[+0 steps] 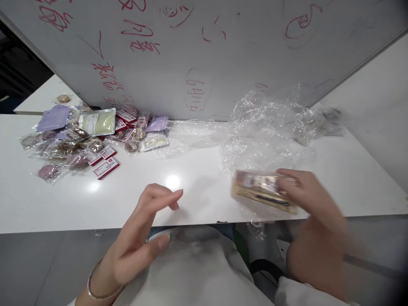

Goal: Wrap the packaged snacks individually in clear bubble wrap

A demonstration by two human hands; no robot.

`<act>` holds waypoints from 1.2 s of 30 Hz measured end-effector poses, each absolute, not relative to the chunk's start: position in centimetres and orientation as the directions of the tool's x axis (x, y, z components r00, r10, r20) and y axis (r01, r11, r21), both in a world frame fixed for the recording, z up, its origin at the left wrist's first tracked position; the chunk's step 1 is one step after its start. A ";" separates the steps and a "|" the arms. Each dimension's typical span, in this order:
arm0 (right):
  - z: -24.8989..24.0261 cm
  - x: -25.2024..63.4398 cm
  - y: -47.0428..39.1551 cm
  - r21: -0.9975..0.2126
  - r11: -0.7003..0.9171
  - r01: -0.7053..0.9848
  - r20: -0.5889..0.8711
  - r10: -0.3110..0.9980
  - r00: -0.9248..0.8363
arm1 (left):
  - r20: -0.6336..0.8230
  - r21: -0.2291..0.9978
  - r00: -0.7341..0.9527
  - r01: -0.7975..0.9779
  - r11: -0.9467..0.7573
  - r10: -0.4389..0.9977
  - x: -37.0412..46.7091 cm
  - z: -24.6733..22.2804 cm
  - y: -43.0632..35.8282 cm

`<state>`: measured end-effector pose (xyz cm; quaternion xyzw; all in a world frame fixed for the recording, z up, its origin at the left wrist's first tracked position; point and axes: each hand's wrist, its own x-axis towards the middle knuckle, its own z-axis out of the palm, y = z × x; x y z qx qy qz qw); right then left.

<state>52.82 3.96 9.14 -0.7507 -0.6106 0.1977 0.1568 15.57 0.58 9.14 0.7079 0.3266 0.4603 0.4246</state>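
Observation:
My right hand (306, 195) grips the end of a flat gold-coloured packet (258, 191) with a dark strip along its lower side. Motion blurs both, so the print on the packet cannot be read. Clear crumpled plastic (251, 210) lies under and behind the packet. My left hand (143, 238) hovers over the front edge of the white table (197, 199). Its thumb stands apart from the bent fingers, and nothing is between them.
A heap of wrapped items fills the left: purple packets (53, 118), a pale green pouch (97, 122) and red-and-white cards (106, 168). Clear plastic wrap (264, 131) piles up at the back right. A whiteboard (178, 55) with red writing stands behind the table.

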 end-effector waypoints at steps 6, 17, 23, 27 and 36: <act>12.8 56.2 4.3 -0.438 -0.607 0.664 0.245 0.630 0.737 | 0.303 0.921 0.479 0.073 -0.382 0.824 16.1 6.0 3.7; 6.6 53.5 8.0 -0.261 -0.341 0.903 0.137 0.913 0.385 | 0.076 0.838 0.425 0.462 -0.289 0.902 16.0 2.4 5.0; 1.8 51.0 11.3 -0.224 -0.046 0.973 0.284 0.952 0.110 | 0.097 0.838 0.409 0.459 -0.296 0.907 16.8 1.5 5.4; 0.5 47.9 12.3 -0.199 0.105 0.974 0.394 0.919 -0.018 | 0.038 0.912 0.365 0.368 -0.182 0.930 17.1 1.8 5.2; 2.4 40.7 6.4 -0.288 0.818 0.498 0.150 0.553 -0.820 | -0.270 0.864 0.249 -0.363 0.348 0.930 17.1 1.3 6.8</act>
